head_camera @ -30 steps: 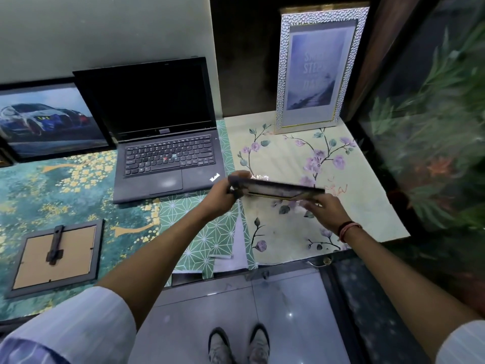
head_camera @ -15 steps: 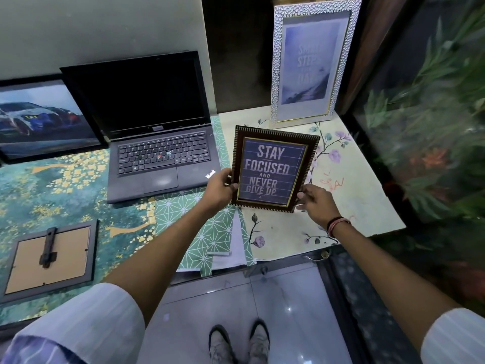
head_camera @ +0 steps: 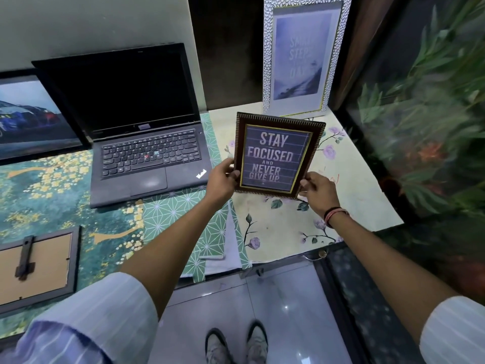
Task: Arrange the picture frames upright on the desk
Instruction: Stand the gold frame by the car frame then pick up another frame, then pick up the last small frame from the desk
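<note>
A dark brown frame (head_camera: 277, 153) reading "STAY FOCUSED AND NEVER GIVE UP" stands nearly upright, facing me, above the floral mat. My left hand (head_camera: 221, 178) grips its lower left edge and my right hand (head_camera: 319, 191) grips its lower right corner. Behind it a tall silver-bordered frame (head_camera: 301, 56) stands upright at the back of the desk. A black frame with a car picture (head_camera: 29, 116) leans at the far left. A grey frame (head_camera: 36, 266) lies face down at the front left, its stand showing.
An open black laptop (head_camera: 136, 127) sits left of the held frame. The desk (head_camera: 65, 195) is covered with patterned mats. A dark glass panel with plant reflections (head_camera: 425, 101) borders the right side. My shoes show on the tiled floor (head_camera: 275, 298) below.
The brown frame was held flat and edge-on a second ago; it has been tipped up to face me and shifted slightly farther back. Both hands stayed on it.
</note>
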Available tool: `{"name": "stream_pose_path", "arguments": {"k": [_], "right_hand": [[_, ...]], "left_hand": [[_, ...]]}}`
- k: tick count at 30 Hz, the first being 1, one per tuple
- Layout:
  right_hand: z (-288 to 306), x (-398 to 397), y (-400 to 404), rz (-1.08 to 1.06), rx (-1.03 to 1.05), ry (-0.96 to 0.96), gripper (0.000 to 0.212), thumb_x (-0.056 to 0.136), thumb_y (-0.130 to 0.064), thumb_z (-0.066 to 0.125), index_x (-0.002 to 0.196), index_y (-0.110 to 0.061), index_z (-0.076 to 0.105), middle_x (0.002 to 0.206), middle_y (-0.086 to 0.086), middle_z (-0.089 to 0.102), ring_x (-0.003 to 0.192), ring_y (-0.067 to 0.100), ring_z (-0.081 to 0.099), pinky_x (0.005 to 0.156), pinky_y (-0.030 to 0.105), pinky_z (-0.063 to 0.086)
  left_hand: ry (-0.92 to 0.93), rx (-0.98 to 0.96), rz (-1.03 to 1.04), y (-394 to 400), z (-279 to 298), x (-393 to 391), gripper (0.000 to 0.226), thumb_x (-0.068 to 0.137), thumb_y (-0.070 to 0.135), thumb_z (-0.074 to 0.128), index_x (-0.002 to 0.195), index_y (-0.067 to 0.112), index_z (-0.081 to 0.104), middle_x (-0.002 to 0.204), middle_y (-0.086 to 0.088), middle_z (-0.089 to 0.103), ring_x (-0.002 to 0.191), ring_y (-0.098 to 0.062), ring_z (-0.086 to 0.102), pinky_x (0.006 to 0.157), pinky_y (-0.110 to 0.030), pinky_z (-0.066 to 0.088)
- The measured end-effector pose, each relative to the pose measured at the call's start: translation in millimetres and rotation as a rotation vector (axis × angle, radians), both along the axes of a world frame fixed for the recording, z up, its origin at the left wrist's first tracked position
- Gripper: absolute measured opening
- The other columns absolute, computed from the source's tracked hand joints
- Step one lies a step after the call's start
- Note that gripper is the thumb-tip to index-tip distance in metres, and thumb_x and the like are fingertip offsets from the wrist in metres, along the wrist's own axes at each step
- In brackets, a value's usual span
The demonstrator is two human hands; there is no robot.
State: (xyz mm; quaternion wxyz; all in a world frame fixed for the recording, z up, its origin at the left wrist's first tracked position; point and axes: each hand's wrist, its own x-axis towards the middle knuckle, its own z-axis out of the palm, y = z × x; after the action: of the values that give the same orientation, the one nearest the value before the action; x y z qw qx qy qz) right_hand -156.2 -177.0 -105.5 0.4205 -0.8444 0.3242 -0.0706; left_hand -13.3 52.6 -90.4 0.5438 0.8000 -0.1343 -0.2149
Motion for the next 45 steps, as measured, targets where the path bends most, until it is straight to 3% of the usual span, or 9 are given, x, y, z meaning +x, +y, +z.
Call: {"name": "stream_pose_path", "arguments": {"k": [9,14,17,21,27,32,40,43,45], "right_hand": [[6.4,-12.3,14.5,0.103,-0.011,0.047,0.019,0.102,-0.015,0.052,0.111,-0.010,0.068,0.106,0.019,0.075,0.098,0.039,0.071,0.092,0.053,0.059],[11.8,-18.5,30.4,0.065,0.024,0.101,0.031,0.104,-0.017,0.054,0.133,-0.007,0.059,0.116,0.009,0.066,0.104,0.033,0.067,0.097,0.049,0.057],[-0.4,-23.4,39.7,-0.092,0.072,0.144,0.024,0.093,-0.007,0.055,0.115,-0.008,0.064,0.098,0.006,0.065,0.101,0.039,0.070,0.093,0.056,0.059],[-0.4,-28.8,80.1,-0.150,0.206,0.163,0.025,0.086,0.004,0.051,0.075,-0.014,0.063,0.089,0.020,0.071,0.079,0.040,0.072,0.076,0.051,0.064],[17.0,1.0,158.5,0.091,0.439,0.089,0.022,0.095,0.006,0.050,0.083,-0.007,0.063,0.078,0.012,0.065,0.064,0.021,0.064,0.060,0.028,0.058],[38.0,44.1,240.6,0.248,0.511,0.049,0.015,0.098,0.003,0.050,0.088,-0.004,0.059,0.076,0.013,0.061,0.066,0.025,0.061,0.062,0.031,0.058],[35.5,93.0,401.4,0.386,0.445,0.115,0.018,0.095,0.000,0.053,0.083,-0.007,0.064,0.079,0.013,0.066,0.069,0.024,0.067,0.069,0.036,0.063],[24.7,104.0,453.7,0.401,0.414,0.190,0.018,0.092,-0.002,0.052,0.076,-0.007,0.059,0.073,0.014,0.062,0.066,0.024,0.065,0.068,0.040,0.062],[13.4,111.5,486.2,0.412,0.401,0.236,0.015,0.085,-0.003,0.050,0.072,-0.011,0.053,0.071,0.016,0.050,0.060,0.025,0.059,0.061,0.041,0.054]], "left_hand": [[0.010,0.040,-0.023,33.7,-16.1,-20.9,0.029,0.106,0.011,0.051,0.131,0.015,0.064,0.118,-0.009,0.075,0.111,-0.027,0.071,0.098,-0.051,0.059],[0.033,0.034,-0.020,43.5,-13.7,-36.1,0.035,0.104,0.004,0.053,0.138,0.008,0.061,0.123,-0.008,0.069,0.114,-0.023,0.064,0.097,-0.032,0.056],[0.072,0.030,0.009,49.7,-16.0,-42.1,0.039,0.102,0.005,0.057,0.142,0.009,0.059,0.131,-0.010,0.066,0.122,-0.024,0.062,0.107,-0.043,0.053],[0.122,0.042,0.078,61.2,-13.5,-50.9,0.049,0.102,0.005,0.059,0.150,0.007,0.051,0.140,-0.016,0.060,0.127,-0.028,0.059,0.101,-0.035,0.052],[0.100,0.032,0.173,103.0,3.5,-54.4,0.046,0.099,0.011,0.064,0.145,0.008,0.058,0.136,-0.012,0.066,0.122,-0.027,0.065,0.106,-0.044,0.055],[0.091,0.027,0.324,179.6,13.4,-45.2,0.037,0.098,0.013,0.063,0.135,0.009,0.066,0.126,-0.011,0.071,0.107,-0.026,0.068,0.077,-0.035,0.061],[0.031,0.183,0.594,386.8,5.2,-16.7,0.025,0.104,0.016,0.056,0.120,0.004,0.071,0.110,-0.016,0.073,0.099,-0.029,0.065,0.090,-0.050,0.054],[0.021,0.390,0.685,443.1,0.0,-7.5,0.026,0.105,0.011,0.048,0.118,0.000,0.068,0.118,-0.022,0.071,0.106,-0.039,0.064,0.080,-0.042,0.048],[0.097,0.430,0.683,468.8,-4.9,-1.3,0.035,0.104,0.010,0.048,0.134,0.002,0.062,0.136,-0.020,0.065,0.124,-0.039,0.062,0.092,-0.045,0.052]]}}
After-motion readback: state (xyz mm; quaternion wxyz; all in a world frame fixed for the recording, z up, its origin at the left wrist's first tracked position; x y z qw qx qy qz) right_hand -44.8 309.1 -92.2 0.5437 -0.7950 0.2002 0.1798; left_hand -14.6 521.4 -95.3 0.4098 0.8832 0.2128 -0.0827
